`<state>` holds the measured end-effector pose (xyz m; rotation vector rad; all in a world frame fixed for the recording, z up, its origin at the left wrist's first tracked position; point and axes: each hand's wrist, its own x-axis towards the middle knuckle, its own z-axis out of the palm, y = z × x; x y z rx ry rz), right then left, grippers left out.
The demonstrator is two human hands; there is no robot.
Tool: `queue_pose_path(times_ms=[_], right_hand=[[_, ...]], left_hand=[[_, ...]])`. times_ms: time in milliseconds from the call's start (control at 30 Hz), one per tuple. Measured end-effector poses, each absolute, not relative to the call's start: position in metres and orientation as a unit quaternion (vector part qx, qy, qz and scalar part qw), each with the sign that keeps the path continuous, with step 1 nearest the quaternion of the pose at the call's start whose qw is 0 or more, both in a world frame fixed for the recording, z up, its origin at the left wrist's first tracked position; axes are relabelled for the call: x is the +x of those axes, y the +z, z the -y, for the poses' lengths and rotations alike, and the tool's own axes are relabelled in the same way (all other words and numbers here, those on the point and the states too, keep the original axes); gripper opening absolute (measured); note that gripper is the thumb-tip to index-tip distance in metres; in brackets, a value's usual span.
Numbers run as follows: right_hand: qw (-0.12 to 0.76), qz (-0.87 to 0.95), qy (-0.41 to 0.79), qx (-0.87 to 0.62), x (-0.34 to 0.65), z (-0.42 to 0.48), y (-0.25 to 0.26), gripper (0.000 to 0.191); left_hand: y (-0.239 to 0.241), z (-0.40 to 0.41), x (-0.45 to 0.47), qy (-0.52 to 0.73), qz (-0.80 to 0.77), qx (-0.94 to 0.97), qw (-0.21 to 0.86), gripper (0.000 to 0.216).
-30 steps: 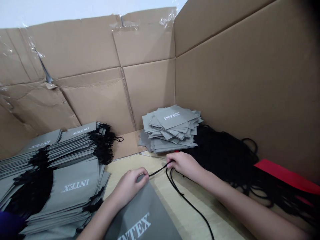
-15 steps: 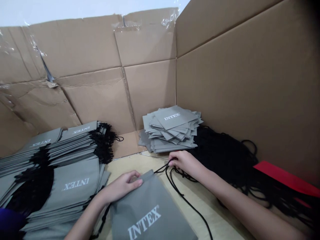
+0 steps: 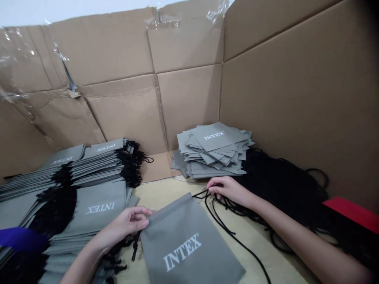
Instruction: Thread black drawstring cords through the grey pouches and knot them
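Note:
A grey drawstring bag (image 3: 182,232) printed INTEX lies flat before me, its top hem pointing away. My left hand (image 3: 130,223) is closed, pinching the hem's left corner; a knotted black cord end hangs just below its fingers. Beyond the right corner, my right hand (image 3: 226,189) pinches the black drawstring (image 3: 201,194) that comes out of the hem. A loose length of black cord (image 3: 237,236) runs down along the bag's right side.
Loose grey bags (image 3: 216,146) are piled at the back. A heap of black cords (image 3: 278,181) lies right, near a red piece (image 3: 353,213). Corded bags (image 3: 99,213) stand stacked on the left, by something blue (image 3: 22,239). Cardboard walls (image 3: 189,94) enclose the table.
My left hand has slid left along the hem to the bag's left corner. My right hand still holds the drawstring. The whole view has shifted slightly.

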<state>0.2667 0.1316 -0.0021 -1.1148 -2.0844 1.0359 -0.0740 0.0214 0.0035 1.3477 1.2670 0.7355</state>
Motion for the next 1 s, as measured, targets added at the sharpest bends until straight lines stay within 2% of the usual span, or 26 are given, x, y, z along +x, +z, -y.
queue_pose_path(times_ms=[167, 400, 633, 900, 1000], right_hand=[[0.282, 0.775, 0.381, -0.417, 0.267, -0.133, -0.002, 0.023], [0.269, 0.787, 0.366, -0.417, 0.265, -0.133, -0.006, 0.024], [0.265, 0.788, 0.367, -0.417, 0.266, -0.135, -0.011, 0.023], [0.248, 0.79, 0.393, -0.399, 0.271, -0.136, -0.01, 0.023], [0.242, 0.796, 0.395, -0.39, 0.273, -0.136, -0.008, 0.023]], left_hand=[[0.003, -0.019, -0.074, 0.391, -0.527, 0.459, 0.599, 0.057], [-0.011, -0.027, -0.062, 0.374, -0.603, 0.463, 0.531, 0.053], [-0.009, -0.019, -0.061, 0.346, -0.514, 0.487, 0.616, 0.038], [-0.016, -0.017, -0.066, 0.429, -0.513, 0.523, 0.528, 0.035], [-0.025, -0.017, -0.075, 0.42, -0.536, 0.516, 0.52, 0.035]])
